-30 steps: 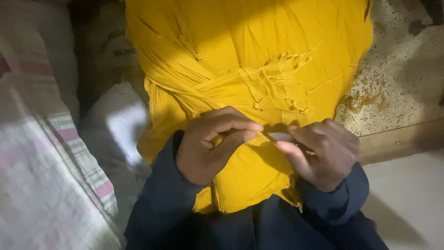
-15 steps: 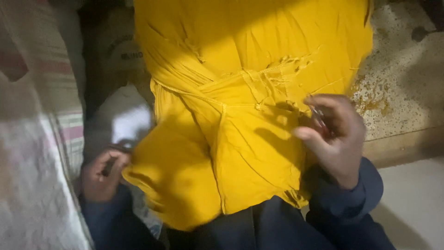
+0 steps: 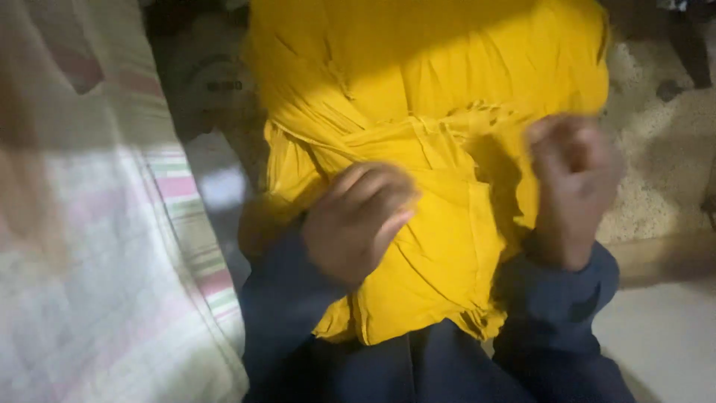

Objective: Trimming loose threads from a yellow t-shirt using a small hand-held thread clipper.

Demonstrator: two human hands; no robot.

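Note:
A yellow cloth [image 3: 418, 97] with twisted, knotted folds lies over my lap and spreads away from me. My left hand [image 3: 358, 220] rests on its lower middle, fingers curled down onto a fold. My right hand [image 3: 570, 190] is blurred with motion. It hovers as a closed fist just above the cloth's right edge, and I cannot see whether anything small is pinched in it. Both arms are in dark blue sleeves [image 3: 556, 298].
A pale striped fabric or mattress [image 3: 112, 246] fills the left side. Speckled stone floor [image 3: 656, 172] lies to the right, with a raised ledge [image 3: 664, 257] and smooth light floor below it. A dark round object [image 3: 205, 82] sits behind the cloth at upper left.
My left hand has come back from the lower left onto the cloth's middle. My right hand has lifted off the cloth and closed into a fist, moving fast.

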